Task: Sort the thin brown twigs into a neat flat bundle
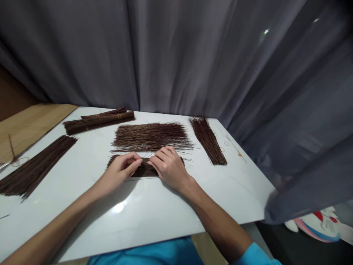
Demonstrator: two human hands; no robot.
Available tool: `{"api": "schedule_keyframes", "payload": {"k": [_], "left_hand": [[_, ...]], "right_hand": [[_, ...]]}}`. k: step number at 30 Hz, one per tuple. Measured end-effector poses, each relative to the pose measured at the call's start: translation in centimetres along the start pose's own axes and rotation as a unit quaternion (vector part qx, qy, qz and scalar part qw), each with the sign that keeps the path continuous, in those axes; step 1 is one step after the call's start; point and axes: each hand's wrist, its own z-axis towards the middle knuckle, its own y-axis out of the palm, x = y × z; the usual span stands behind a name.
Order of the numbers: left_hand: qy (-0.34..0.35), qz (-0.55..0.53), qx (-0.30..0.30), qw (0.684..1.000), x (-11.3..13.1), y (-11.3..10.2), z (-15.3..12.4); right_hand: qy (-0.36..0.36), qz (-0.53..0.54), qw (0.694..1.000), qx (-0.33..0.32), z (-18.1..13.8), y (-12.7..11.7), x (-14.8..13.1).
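Note:
A small bunch of thin dark brown sticks (145, 170) lies across the white table (143, 209) just in front of me. My left hand (121, 170) rests on its left part with the fingers curled over the sticks. On the right part sits my right hand (168, 166), its fingers bent and pressed down on the bunch. Both hands cover much of the bunch. A wider loose layer of the same sticks (151, 137) is spread flat just beyond my hands.
A tied bundle of sticks (97, 122) lies at the back left. A long loose pile (35, 167) sits at the left and another pile (208, 140) at the right. Small rubber bands (224, 146) lie beside it. Grey curtain (193, 55) hangs behind and right.

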Motion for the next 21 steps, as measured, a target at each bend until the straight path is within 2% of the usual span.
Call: {"api": "schedule_keyframes", "payload": {"k": [21], "left_hand": [[-0.021, -0.062, -0.012, 0.998, 0.3, 0.0, -0.1]], "right_hand": [[0.017, 0.019, 1.0, 0.006, -0.1, -0.1, 0.9]]}}
